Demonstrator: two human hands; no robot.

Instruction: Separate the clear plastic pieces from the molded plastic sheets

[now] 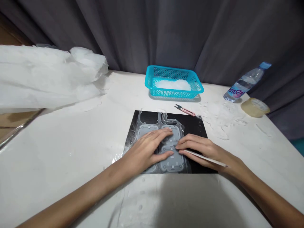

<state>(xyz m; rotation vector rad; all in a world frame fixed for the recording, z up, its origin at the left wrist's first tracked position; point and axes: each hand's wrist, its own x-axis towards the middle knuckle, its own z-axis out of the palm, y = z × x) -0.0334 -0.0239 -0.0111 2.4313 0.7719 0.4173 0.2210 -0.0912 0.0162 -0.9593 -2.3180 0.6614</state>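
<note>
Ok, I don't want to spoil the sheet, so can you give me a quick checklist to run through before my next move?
1. Sheet lying on the black board: ok.
2. Left hand spread over the sheet: ok.
3. White tool held in the right hand: ok.
4. Tool tip touching the sheet: cannot tell, the fingers hide it.
5. Snips clear of both hands: ok.
6. Bottle capped: ok.

Single head-worn cam looked fwd & down across tabletop (59,152). Range close: L hand (152,144) sat just below ctr, R hand (201,148) beside it, forearms (95,186) entered lower L/R. Curtain (133,31) filled most of top.
</note>
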